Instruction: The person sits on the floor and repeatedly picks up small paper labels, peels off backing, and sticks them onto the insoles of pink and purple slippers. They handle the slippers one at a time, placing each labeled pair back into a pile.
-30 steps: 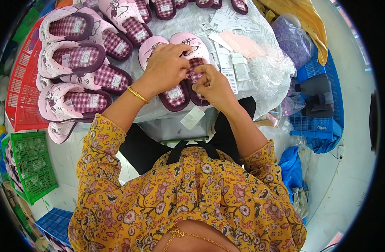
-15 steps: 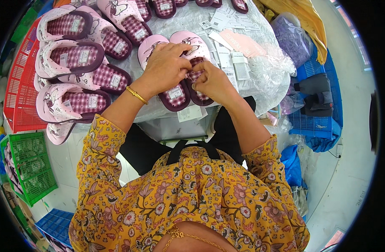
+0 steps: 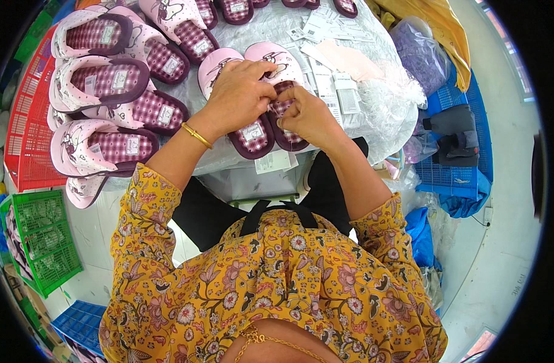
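Observation:
In front of me a pair of pink slippers with dark plaid insoles lies side by side, toes away from me: a left slipper [image 3: 252,134] and a right slipper [image 3: 278,60]. My left hand [image 3: 243,97] reaches across the left slipper, its curled fingers gripping the right slipper's upper at the opening. Close against its thumb, my right hand [image 3: 307,118] is closed in a pinch over the right slipper's insole. Whatever lies between those fingertips is too small and too covered to make out.
More pink slippers [image 3: 110,81] are stacked at the left, with others along the far edge. Paper labels [image 3: 322,78] and a plastic-wrapped bundle [image 3: 392,91] lie to the right on the plastic-covered table [image 3: 379,130]. Red [image 3: 32,121], green [image 3: 47,242] and blue crates [image 3: 485,145] flank it.
Both hands stay at the right slipper in nearly the same pose. The slipper pair has shifted very slightly.

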A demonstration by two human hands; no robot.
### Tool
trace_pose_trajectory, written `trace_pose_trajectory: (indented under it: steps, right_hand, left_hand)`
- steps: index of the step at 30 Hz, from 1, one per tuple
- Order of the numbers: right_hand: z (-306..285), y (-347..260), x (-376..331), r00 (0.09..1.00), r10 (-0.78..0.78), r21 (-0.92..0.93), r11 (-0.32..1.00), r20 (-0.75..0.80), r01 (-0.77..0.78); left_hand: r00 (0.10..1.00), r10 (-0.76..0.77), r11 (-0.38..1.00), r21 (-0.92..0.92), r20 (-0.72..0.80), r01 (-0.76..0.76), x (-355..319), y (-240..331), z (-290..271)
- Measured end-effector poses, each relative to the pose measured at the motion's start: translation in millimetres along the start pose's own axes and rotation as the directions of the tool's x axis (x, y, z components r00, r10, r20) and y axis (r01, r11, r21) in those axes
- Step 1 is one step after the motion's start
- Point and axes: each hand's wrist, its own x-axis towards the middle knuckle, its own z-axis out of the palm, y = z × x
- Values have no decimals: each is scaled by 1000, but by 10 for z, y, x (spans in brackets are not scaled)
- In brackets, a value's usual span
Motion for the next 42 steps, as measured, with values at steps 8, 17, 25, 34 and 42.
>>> trace_pose_trajectory:
  steps: [8,17,25,34,42]
  right_hand:
    - [28,-50,38,999,31,8,999,-42,-31]
    - [111,-22,58,992,-2,-7,1000,-128,2]
    - [192,46,-9,964,-26,384,914,-265,130]
    - [232,-167,-60,966,-173,514,821,-191,248]
    - [343,-88,-149,996,-78,486,869,-46,91]
  left_hand:
    - [997,46,999,14,61,-47,20,-56,30]
    - [987,27,999,20,161,-30,120,-55,73]
    - [987,62,995,-82,147,-51,201,-12,-196]
    - [995,97,990,-97,-13,-98,7,161,-549]
    - [990,-20,996,-85,-139,8,-316,155,-504]
